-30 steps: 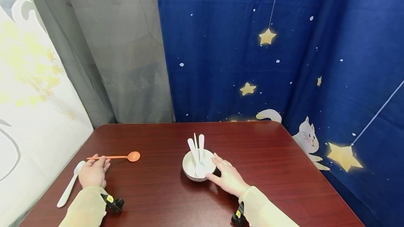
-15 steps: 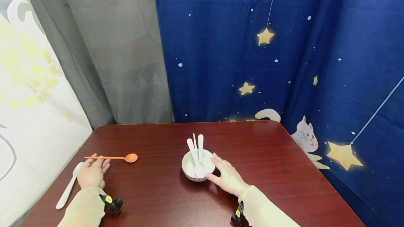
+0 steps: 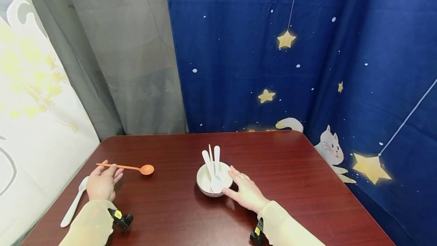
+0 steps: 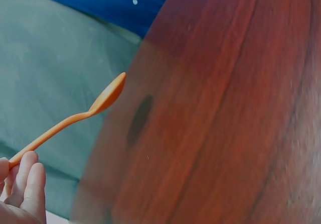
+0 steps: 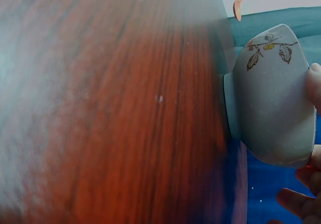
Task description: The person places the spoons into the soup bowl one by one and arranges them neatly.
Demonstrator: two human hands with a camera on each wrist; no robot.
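Thumb and fingertips of my left hand (image 3: 101, 185) pinch the handle end of an orange spoon (image 3: 146, 169). In the left wrist view the spoon (image 4: 108, 97) is off the table, its dark shadow on the wood. My right hand (image 3: 248, 193) rests against the right side of a white bowl (image 3: 203, 183), its thumb and fingers spread along the rim. The bowl (image 5: 273, 103) has a painted leaf sprig, seen in the right wrist view. Several slim utensils lean inside it, among them a white spoon (image 3: 216, 183); their lower ends are partly hidden.
A white spoon (image 3: 73, 204) lies on the dark red wooden table (image 3: 170, 219), left of my left wrist. Grey (image 3: 136, 86) and blue star-patterned curtains (image 3: 239, 67) hang behind the far edge. A white patterned cloth (image 3: 34, 143) hangs along the left side.
My left hand has risen slightly with the orange spoon, which has left the tabletop. The right hand and the bowl have stayed in place.
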